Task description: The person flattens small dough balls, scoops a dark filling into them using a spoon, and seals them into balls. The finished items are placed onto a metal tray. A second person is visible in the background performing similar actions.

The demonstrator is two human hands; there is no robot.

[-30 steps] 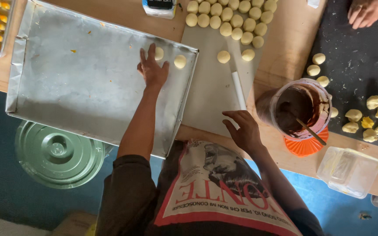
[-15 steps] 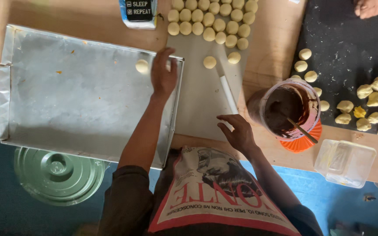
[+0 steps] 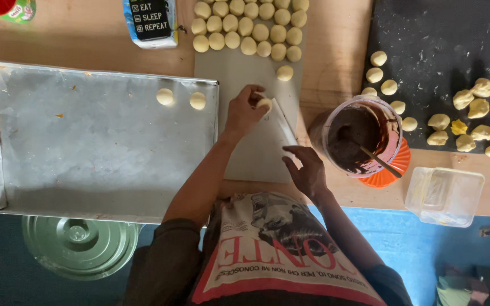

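Note:
My left hand [image 3: 244, 111] pinches a small pale dough ball [image 3: 265, 103] on the grey cutting board [image 3: 250, 156]. My right hand [image 3: 308, 171] rests with fingers apart at the board's right edge, holding nothing, its fingertips by the near end of a white scraper [image 3: 283, 126]. Several more dough balls [image 3: 248, 28] sit in rows at the board's far end, and one ball [image 3: 284, 72] lies apart below them. On the metal baking tray [image 3: 86, 153] to the left, two dough balls [image 3: 165, 96] lie near its far right corner.
A tub of brown spread [image 3: 361, 136] with a spoon stands on an orange lid right of the board. A black board [image 3: 443, 45] at far right carries several dough pieces. A clear plastic box [image 3: 443, 195], a round metal lid [image 3: 80, 246] and a carton [image 3: 151, 20] are also around.
My left hand left a second ball on the tray, moved right to the cutting board and took hold of another ball. My right hand stayed near the board's edge.

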